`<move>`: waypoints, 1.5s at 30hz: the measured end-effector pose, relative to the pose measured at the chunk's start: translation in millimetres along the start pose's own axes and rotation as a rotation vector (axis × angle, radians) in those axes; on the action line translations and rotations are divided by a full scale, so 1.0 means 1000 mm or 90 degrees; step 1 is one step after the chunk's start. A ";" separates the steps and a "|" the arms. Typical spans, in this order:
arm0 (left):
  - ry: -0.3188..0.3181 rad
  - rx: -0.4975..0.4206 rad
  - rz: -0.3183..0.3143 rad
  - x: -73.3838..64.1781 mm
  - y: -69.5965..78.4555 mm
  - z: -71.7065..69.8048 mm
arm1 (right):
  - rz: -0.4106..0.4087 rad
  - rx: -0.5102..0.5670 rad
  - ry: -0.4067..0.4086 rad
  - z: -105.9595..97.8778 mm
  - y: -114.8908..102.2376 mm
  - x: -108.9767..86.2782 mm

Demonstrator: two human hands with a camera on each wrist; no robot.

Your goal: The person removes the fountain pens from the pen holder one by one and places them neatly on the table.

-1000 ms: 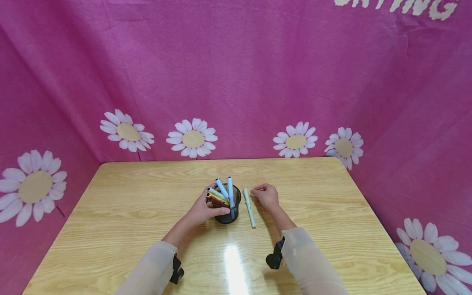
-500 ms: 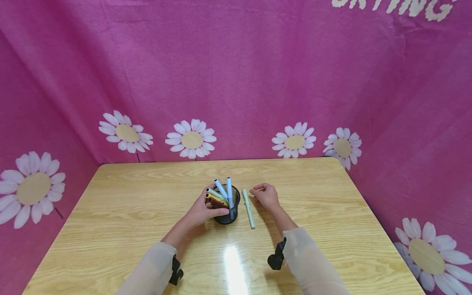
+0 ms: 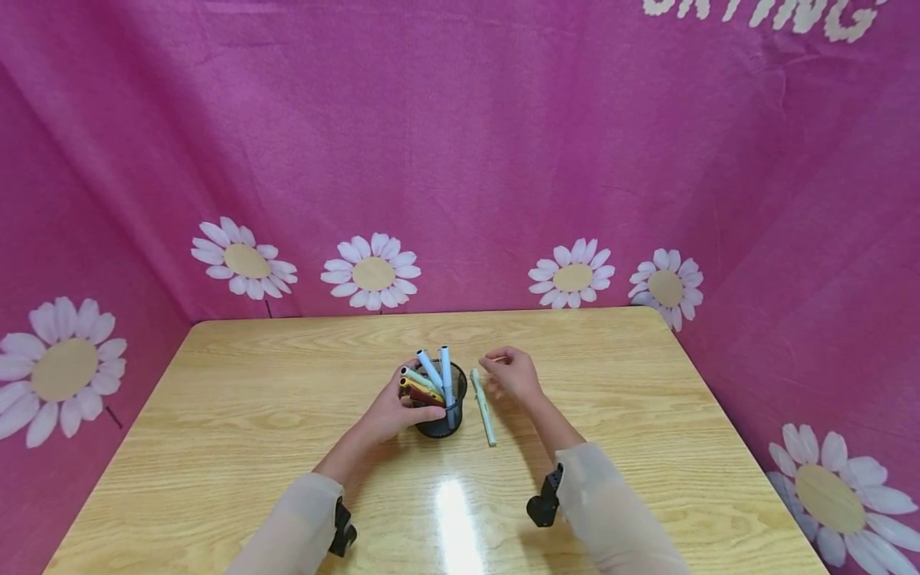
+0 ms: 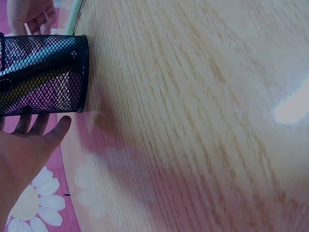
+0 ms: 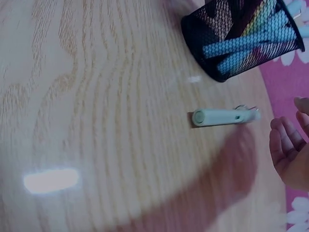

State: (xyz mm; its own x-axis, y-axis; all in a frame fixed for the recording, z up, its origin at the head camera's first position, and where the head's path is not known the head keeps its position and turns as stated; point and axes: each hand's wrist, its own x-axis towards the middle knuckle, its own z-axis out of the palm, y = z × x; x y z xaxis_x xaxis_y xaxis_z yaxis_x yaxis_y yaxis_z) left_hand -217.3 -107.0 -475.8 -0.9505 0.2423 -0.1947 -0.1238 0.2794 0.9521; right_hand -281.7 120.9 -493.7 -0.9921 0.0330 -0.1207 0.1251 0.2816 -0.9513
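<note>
My left hand (image 3: 395,411) grips a black mesh pen holder (image 3: 440,429), thumb in front at the rim and fingers round the far left side. Inside lean several pens: light blue pens (image 3: 447,377), a pale green one and a yellow one (image 3: 419,390) beside something dark red. Just right of the holder, a pale green pen (image 3: 485,415) lies on the table, its clip visible in the right wrist view (image 5: 222,117). Over its far end hovers my right hand (image 3: 516,374), fingers loosely bent, apart from the pen; I see nothing held in it.
The wooden table (image 3: 273,383) reaches back to a pink curtain (image 3: 460,160) printed with white daisies. Curtains also stand at the left and right sides. A bright light reflection (image 3: 460,519) shows on the tabletop near me.
My right hand has risen slightly and shifted a little left and away from me, some fingers blurred by motion. The left hand, holder and pale green pen keep their places.
</note>
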 end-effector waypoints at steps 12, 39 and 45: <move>0.015 -0.002 0.036 0.006 -0.013 0.001 | -0.058 -0.004 -0.022 0.005 -0.028 -0.007; 0.007 -0.018 0.046 0.007 -0.014 0.000 | -0.129 -0.053 -0.100 0.030 -0.060 -0.025; 0.002 -0.027 0.045 0.007 -0.013 0.000 | -0.117 -0.063 -0.096 0.035 -0.058 -0.024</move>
State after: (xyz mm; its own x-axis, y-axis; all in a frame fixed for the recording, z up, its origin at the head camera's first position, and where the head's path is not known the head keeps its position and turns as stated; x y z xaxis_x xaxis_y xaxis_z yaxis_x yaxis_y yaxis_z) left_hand -221.9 -109.3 -489.7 -0.9580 0.2578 -0.1260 -0.0681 0.2222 0.9726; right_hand -264.8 70.2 -445.7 -0.9856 -0.1691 0.0031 -0.0651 0.3619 -0.9299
